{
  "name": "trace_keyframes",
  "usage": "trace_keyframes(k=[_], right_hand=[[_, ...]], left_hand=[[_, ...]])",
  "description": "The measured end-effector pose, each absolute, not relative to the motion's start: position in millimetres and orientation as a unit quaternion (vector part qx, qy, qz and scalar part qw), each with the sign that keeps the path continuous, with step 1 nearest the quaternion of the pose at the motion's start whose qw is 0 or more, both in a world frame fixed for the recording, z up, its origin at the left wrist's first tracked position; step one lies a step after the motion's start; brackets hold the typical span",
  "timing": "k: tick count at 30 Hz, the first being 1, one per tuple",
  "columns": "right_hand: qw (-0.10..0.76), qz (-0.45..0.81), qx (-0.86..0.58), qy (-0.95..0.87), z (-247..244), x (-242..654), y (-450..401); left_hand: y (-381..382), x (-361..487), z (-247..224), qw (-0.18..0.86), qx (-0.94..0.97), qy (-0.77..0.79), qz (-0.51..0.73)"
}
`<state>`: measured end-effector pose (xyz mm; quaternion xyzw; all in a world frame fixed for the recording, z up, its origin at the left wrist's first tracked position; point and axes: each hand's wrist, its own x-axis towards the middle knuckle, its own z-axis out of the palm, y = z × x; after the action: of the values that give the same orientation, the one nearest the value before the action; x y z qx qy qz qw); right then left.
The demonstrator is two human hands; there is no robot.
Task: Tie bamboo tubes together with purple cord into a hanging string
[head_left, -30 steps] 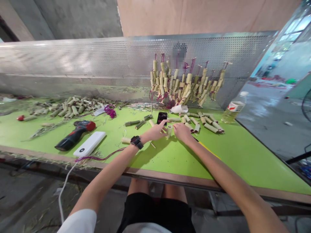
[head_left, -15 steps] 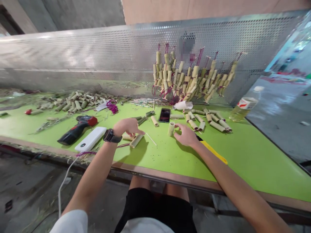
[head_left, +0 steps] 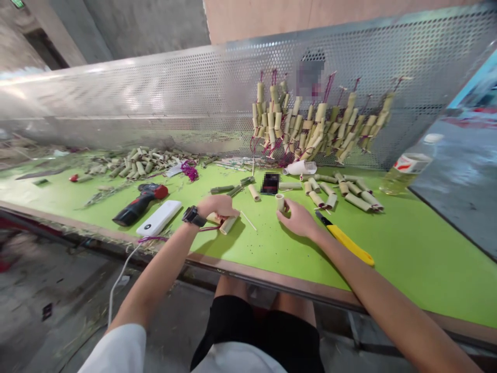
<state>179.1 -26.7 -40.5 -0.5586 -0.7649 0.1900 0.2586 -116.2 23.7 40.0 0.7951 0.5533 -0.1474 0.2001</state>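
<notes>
My left hand [head_left: 220, 206], with a dark watch on the wrist, is over joined bamboo pieces [head_left: 228, 225] with a purple cord. Its fingers are bent together, and what they pinch is too small to make out. My right hand [head_left: 295, 217] has its thumb and fingers around the side of a short upright bamboo tube [head_left: 280, 203]. A thin pale stick [head_left: 248, 220] lies on the green table [head_left: 264, 259] between the hands. Another bamboo tube [head_left: 254, 192] lies just behind.
A drill [head_left: 140, 203] and white power bank [head_left: 160, 217] lie left. A yellow-handled knife [head_left: 345, 241] is beside my right forearm. Bamboo pieces [head_left: 357, 194] and a bottle [head_left: 407, 168] stand or lie at right. Strung bamboo [head_left: 310, 124] hangs on the perforated panel [head_left: 174, 88].
The camera view has shifted, so the scene sits further right. My right hand has closed in on the upright tube. My left hand's extended finger has drawn in over the joined pieces.
</notes>
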Motion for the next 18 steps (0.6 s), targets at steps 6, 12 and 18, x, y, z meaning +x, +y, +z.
trace_keyframes(k=[6, 12, 18], right_hand=[[0.264, 0.185, -0.585, -0.744, -32, 182, -31], [0.277, 0.198, -0.588, -0.734, -32, 191, -28], [0.306, 0.218, -0.578, -0.725, -35, 197, -27]], left_hand=[[26, -102, 53, 0.334, 0.832, 0.443, 0.009], [34, -48, 32, 0.368, 0.855, 0.351, 0.105], [36, -20, 3, 0.257, 0.891, 0.325, 0.186]])
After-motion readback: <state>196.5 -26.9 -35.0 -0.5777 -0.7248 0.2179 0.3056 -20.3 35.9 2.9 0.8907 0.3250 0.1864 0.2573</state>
